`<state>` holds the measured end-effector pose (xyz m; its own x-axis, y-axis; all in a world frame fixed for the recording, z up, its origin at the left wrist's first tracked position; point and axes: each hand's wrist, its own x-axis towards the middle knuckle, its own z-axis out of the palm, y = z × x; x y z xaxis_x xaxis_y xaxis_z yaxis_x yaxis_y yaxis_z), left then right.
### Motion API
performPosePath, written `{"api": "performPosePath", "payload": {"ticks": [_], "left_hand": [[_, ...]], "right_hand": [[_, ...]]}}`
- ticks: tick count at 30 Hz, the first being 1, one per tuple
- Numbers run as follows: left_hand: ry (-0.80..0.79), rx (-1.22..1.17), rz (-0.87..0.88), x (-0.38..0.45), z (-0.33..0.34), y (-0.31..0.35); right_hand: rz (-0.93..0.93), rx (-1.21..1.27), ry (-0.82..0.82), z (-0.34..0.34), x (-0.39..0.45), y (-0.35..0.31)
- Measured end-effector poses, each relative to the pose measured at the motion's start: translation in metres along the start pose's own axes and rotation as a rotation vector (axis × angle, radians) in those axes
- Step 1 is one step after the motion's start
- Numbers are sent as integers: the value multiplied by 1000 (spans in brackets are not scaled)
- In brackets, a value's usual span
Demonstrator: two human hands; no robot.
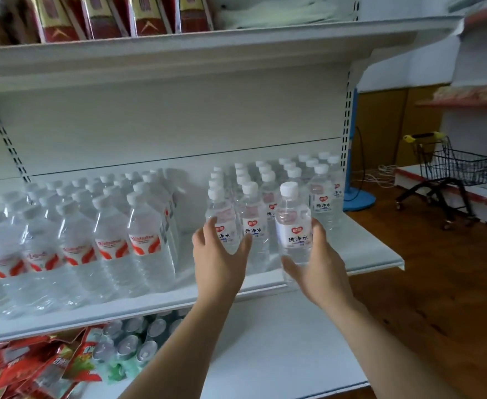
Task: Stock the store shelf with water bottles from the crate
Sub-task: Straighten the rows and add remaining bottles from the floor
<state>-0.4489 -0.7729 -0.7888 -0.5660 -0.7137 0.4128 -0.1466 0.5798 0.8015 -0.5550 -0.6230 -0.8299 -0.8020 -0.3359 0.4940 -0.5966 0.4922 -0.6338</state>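
While the right hand [320, 263] wraps its fingers round the labelled belly of a full water bottle [292, 226] held just above the shelf [375, 254] front, the left hand [219, 254] curls round the front bottle of the left row [222, 223] standing on the shelf. Full, they look weighty, with thin smooth walls that dent; a mid-body hold over the label seems safest. No crate is in view

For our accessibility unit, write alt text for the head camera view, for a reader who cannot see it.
A person's right hand holds a water bottle upright at the front of a white store shelf, while the left hand grips a shelved bottle in the rows there. Shrink-wrapped bottle packs fill the shelf's left side.
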Motion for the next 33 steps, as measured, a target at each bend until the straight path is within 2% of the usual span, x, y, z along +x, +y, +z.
{"api": "performPosePath", "payload": {"ticks": [5, 9, 20, 26, 28, 30, 33], "left_hand": [[-143, -78, -31, 20, 9, -14], [-148, -115, -31, 30, 15, -29], [-176, -42, -99, 40, 27, -44], [-267, 65, -260, 27, 16, -46], [-233, 73, -298, 15, 16, -47], [-128, 80, -284, -2, 16, -42], [-63, 47, -184, -33, 22, -36]], "right_hand": [[33, 7, -5, 25, 26, 6], [63, 28, -22, 48, 41, 6], [61, -39, -79, 61, 46, 10], [117, -129, -169, 49, 24, 14], [111, -152, -163, 41, 10, 17], [70, -141, -127, 34, -5, 19], [-129, -120, 20, 29, -31, 27]]}}
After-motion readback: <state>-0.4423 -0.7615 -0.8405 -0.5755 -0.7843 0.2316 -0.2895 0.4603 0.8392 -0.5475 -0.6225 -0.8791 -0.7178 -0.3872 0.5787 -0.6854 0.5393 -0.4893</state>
